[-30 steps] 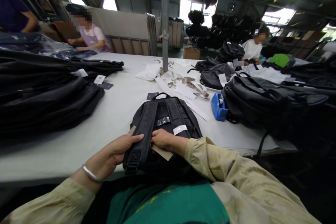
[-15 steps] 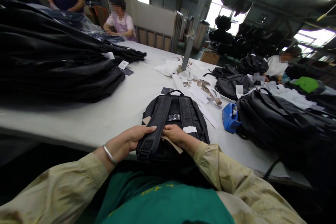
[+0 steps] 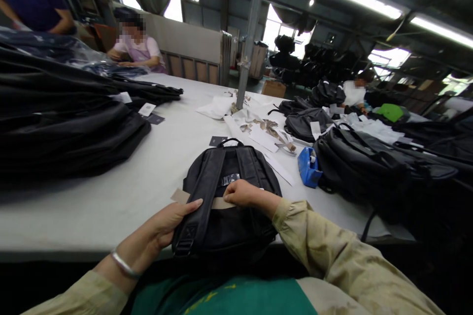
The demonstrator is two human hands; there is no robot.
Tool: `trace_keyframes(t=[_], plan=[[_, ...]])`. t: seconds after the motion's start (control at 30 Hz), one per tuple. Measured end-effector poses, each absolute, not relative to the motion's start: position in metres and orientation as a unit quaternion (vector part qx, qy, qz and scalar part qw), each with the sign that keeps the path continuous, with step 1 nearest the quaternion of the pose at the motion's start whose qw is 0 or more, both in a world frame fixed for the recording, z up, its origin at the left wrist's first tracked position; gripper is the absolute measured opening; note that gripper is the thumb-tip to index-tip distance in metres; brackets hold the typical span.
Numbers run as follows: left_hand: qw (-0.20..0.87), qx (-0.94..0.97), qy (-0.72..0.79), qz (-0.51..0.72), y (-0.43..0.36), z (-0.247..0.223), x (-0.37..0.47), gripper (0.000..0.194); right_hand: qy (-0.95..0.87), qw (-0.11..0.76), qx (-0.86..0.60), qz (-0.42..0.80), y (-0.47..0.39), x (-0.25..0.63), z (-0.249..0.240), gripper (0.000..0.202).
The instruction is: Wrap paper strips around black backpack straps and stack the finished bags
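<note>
Left hand (image 3: 168,221) is lying flat, fingers spread, on the shoulder strap (image 3: 201,197) of the black backpack (image 3: 229,197); right hand (image 3: 240,193) is pinching a cardboard strip (image 3: 183,196). Pack is probably light and floppy, so the padded straps or top handle (image 3: 229,141) are looking like the best grips.

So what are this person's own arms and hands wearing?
Both arms wear loose, long khaki-beige sleeves, creased and faintly stained. The left hand is bare, with a thin silver bangle at the wrist. The right hand is bare too, with no ring or glove visible.
</note>
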State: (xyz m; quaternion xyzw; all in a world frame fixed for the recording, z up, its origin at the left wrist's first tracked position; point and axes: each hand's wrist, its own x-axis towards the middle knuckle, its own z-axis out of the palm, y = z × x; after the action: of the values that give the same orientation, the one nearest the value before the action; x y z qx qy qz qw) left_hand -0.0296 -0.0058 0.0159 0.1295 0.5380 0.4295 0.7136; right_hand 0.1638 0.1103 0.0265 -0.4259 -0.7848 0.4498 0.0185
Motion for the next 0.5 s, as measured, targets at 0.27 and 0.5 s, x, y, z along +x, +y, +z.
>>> trace_keyframes(t=[0.27, 0.5], plan=[[0.697, 0.165, 0.57, 0.402, -0.003, 0.008, -0.038, 0.036, -0.82, 0.075, -0.388, 0.414, 0.109, 0.154, 0.034, 0.011], [0.573, 0.318, 0.631, 0.416, 0.001, 0.015, -0.03, 0.038, -0.698, 0.074, -0.381, 0.602, 0.107, 0.114, 0.056, 0.014]])
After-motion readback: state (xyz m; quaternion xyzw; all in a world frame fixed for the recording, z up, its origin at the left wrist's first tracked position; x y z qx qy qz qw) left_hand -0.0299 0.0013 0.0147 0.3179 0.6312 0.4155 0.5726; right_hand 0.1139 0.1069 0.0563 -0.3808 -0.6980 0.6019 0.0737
